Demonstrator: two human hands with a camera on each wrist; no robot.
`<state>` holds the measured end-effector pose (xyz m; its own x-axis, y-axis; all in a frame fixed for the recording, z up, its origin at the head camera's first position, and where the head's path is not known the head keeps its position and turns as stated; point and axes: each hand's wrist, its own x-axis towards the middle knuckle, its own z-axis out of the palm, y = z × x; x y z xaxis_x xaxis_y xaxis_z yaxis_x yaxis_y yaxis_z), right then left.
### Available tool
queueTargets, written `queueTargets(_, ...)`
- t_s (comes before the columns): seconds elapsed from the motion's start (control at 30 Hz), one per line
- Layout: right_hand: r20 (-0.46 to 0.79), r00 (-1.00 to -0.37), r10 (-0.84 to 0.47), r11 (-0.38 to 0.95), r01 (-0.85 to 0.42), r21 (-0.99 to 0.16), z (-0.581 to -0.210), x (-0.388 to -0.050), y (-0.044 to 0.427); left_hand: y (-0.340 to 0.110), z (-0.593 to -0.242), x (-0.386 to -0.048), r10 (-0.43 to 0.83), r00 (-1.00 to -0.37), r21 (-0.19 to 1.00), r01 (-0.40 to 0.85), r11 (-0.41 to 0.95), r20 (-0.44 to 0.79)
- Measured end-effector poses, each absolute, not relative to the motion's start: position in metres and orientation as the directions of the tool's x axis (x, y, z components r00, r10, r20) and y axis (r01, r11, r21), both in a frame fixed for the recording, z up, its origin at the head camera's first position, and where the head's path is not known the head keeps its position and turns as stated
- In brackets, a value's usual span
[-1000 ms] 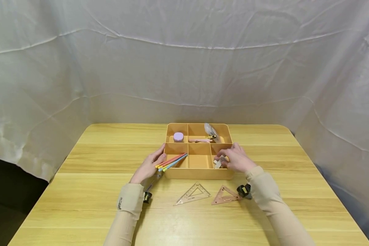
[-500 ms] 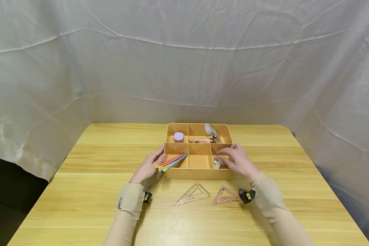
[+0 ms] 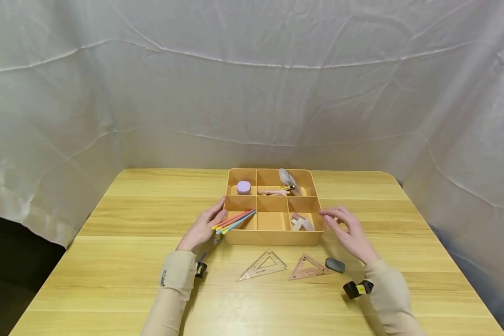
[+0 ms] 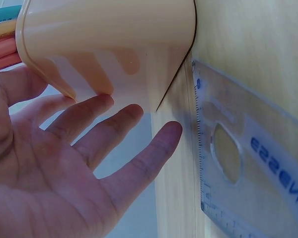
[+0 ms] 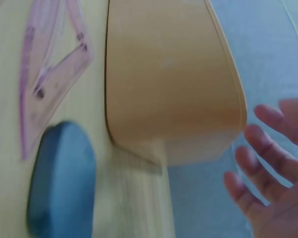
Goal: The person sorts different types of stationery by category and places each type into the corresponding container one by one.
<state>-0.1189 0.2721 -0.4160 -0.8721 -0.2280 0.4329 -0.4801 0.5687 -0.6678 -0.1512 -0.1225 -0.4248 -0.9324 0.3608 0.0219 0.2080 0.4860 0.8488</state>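
Note:
An orange organizer box (image 3: 273, 237) with several compartments sits on the table. My left hand (image 3: 203, 227) rests with spread, fairly straight fingers against its left wall; the left wrist view shows the fingertips (image 4: 105, 100) at the wall. Several coloured pens (image 3: 235, 221) lean over the front-left compartment's edge, beside my left thumb. My right hand (image 3: 347, 232) is at the box's right side, fingers loosely extended and holding nothing; in the right wrist view the fingertips (image 5: 254, 134) are close to the rim. Small white and pinkish blocks (image 3: 299, 224) lie in the front-right compartment.
A clear set square (image 3: 263, 266), a pink set square (image 3: 308, 269) and a dark grey rounded block (image 3: 335, 265) lie before the box. A clear ruler-like piece (image 4: 263, 158) lies by my left hand. Behind are a lilac lidded item (image 3: 243, 187) and a pink cutter-like item (image 3: 274, 192).
My right hand has come out of the front-right compartment and moved right, uncovering the small blocks there and the grey block on the table. My left hand has stayed in place.

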Motion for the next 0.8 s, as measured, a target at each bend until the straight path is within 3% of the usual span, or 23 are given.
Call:
queueTargets(0.43,0.260,-0.889,-0.378,0.576,-0.446,-0.686,-0.425,-0.092,0.309,-0.123,-0.425,-0.150,0.347,-0.938,0.849,0.200,0.490,0.020)
queueTargets(0.8,0.023,-0.766,-0.642,0.527,-0.463,-0.712,-0.427,-0.086,0.330,-0.123,-0.425,-0.151,0.354,-0.935,0.847,0.199,0.494,0.013)
